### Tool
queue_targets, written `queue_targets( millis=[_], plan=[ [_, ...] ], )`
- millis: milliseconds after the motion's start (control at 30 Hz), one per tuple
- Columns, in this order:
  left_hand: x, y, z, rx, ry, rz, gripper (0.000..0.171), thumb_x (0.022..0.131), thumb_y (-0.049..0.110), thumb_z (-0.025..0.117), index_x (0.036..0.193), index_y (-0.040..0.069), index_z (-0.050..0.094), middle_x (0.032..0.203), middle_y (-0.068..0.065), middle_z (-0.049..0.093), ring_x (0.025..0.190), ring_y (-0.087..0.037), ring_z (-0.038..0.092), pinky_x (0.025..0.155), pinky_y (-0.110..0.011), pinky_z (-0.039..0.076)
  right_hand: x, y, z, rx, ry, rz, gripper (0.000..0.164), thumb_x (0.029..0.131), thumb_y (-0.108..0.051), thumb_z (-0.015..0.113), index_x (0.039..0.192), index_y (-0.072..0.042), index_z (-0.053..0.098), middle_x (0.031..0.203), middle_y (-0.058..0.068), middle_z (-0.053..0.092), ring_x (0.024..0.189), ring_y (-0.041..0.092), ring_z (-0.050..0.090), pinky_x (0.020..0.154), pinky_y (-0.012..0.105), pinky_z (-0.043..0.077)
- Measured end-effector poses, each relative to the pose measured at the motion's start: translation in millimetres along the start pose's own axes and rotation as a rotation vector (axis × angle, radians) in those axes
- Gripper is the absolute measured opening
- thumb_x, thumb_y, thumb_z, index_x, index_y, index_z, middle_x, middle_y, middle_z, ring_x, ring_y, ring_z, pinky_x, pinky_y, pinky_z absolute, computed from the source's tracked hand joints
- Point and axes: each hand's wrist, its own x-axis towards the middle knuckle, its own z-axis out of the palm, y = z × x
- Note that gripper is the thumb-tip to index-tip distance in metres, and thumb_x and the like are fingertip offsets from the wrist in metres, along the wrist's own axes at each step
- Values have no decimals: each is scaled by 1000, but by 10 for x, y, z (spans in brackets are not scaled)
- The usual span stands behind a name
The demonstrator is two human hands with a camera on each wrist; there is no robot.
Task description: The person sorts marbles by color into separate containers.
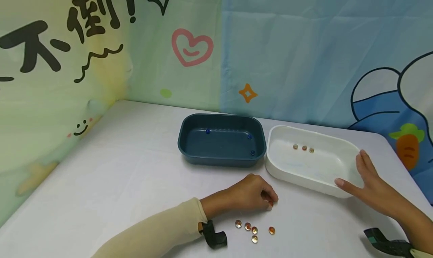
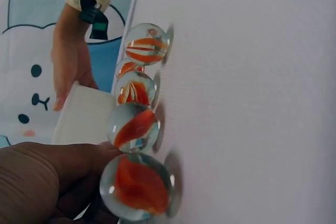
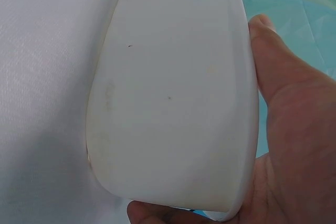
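In the head view my left hand [image 1: 252, 193] pinches an orange-and-clear glass marble [image 1: 271, 204] low over the white table, between thumb and fingertips. Several similar marbles [image 1: 255, 230] lie just in front of that hand; the left wrist view shows them large, with orange swirls inside the glass [image 2: 135, 187]. My right hand [image 1: 375, 186] grips the right end of a white tray [image 1: 301, 177], thumb on its near rim and fingers round the far corner. From the right wrist, the thumb and fingers span the tray's outer end wall [image 3: 173, 129]. Three marbles [image 1: 304, 148] sit inside the white tray.
A dark blue tray [image 1: 220, 161] stands left of the white one, close to its edge, with three small blue marbles [image 1: 249, 136] in it. A printed cloth backdrop [image 1: 287, 55] rises behind the white-covered table [image 1: 135, 168].
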Motion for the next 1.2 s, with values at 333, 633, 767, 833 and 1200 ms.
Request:
queue_targets(
  millis=[333, 633, 767, 833, 1200],
  plan=[
    [31, 19, 7, 48, 23, -29, 9, 87, 5, 72, 92, 9, 79, 77, 14, 69, 70, 11, 54, 66, -8, 44, 23, 19, 18, 1, 3, -8, 108, 94, -52, 53, 144, 0, -27, 148, 18, -40, 131, 61, -15, 78, 80, 22],
    [65, 32, -29, -143, 69, -156, 8, 87, 3, 72, 93, 4, 77, 76, 10, 69, 71, 6, 56, 68, -12, 46, 13, 12, 21, 9, -2, 0, 108, 94, -52, 54, 144, 0, -27, 147, 17, -41, 131, 59, -18, 79, 80, 20],
    [68, 22, -31, -203, 64, -152, 8, 87, 3, 73, 93, 4, 77, 77, 10, 69, 70, 5, 57, 65, -13, 47, 23, 16, 28, -1, 9, 21, 110, 93, -54, 54, 144, 1, -26, 147, 18, -41, 131, 59, -19, 80, 80, 19],
    [72, 14, -32, -252, 60, -133, 8, 87, 3, 73, 94, 3, 77, 78, 10, 69, 70, 5, 57, 62, -14, 48, 28, 18, 35, -6, 19, 27, 111, 93, -54, 54, 144, 2, -26, 147, 19, -40, 131, 59, -19, 80, 80, 18],
    [104, 82, -122, -428, 65, -79, 12, 88, 6, 71, 98, 4, 77, 85, 12, 71, 79, 4, 64, 75, -16, 50, 33, 8, 31, -18, 25, 32, 111, 93, -56, 54, 143, 4, -26, 146, 20, -41, 131, 59, -19, 81, 80, 18]
  ],
)
